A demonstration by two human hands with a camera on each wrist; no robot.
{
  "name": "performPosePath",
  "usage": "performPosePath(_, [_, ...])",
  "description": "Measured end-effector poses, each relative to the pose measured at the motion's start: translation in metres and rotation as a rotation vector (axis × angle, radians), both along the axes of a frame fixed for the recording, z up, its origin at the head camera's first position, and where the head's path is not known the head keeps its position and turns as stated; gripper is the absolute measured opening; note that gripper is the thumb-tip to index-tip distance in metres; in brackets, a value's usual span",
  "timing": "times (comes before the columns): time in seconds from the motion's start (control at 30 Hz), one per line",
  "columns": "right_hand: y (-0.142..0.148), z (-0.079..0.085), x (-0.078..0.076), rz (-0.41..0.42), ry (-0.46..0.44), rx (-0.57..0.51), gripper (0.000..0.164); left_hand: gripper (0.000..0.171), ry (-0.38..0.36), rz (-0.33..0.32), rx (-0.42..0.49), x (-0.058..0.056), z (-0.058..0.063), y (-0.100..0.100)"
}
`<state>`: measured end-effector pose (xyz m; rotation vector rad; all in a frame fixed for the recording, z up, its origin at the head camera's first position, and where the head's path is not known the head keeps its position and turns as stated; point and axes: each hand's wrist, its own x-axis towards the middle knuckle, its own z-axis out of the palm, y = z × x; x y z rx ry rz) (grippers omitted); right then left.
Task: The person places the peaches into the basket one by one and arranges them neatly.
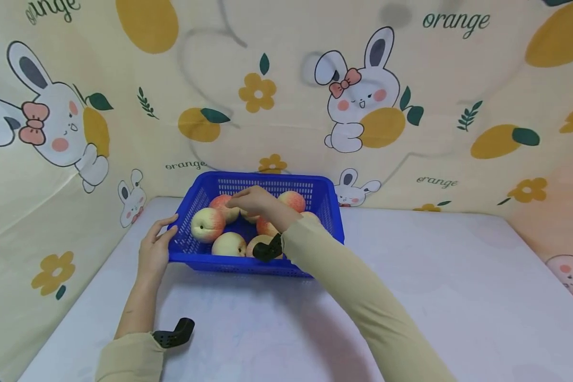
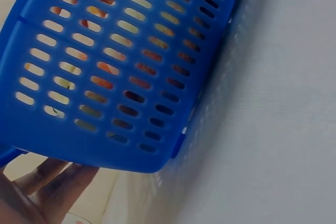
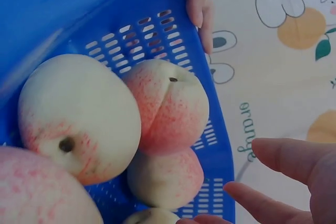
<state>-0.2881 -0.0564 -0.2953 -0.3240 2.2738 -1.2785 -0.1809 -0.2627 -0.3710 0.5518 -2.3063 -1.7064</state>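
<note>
A blue plastic basket [image 1: 262, 263] with slotted walls holds several peaches, pale yellow with red blush. My left hand [image 1: 154, 249] grips the basket's left rim at the near corner; in the left wrist view its fingers [image 2: 63, 184] lie against the basket's edge. Over the inside of the basket hovers my right hand [image 1: 258, 201], its fingers close above a peach [image 1: 225, 208] toward the back left. The right wrist view shows that hand's fingers [image 3: 286, 156] spread apart with nothing between them, beside two peaches [image 3: 173, 108]. My right hand and sleeve hide part of the fruit.
The basket stands on a white table [image 1: 439, 297], near its back edge. Behind it rises a cream cloth [image 1: 286, 143] printed with rabbits and oranges. Black wrist mounts [image 1: 174, 334] sit on both forearms, the right one overlapping the basket's front rim.
</note>
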Motion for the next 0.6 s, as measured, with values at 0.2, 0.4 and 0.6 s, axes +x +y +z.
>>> performPosePath(0.2, [0.018, 0.002, 0.004, -0.006, -0.014, -0.046, 0.043, 0.047, -0.034, -0.061, -0.01, 0.003, 0.004, -0.003])
performPosePath(0.4, [0.035, 0.001, 0.008, -0.027, -0.035, -0.079, 0.041, 0.049, -0.091, -0.108, -0.073, 0.006, 0.011, -0.004])
performPosePath(0.6, [0.051, 0.0, 0.01, -0.077, -0.03, -0.088, 0.042, 0.049, -0.154, -0.096, -0.211, 0.009, 0.024, 0.0])
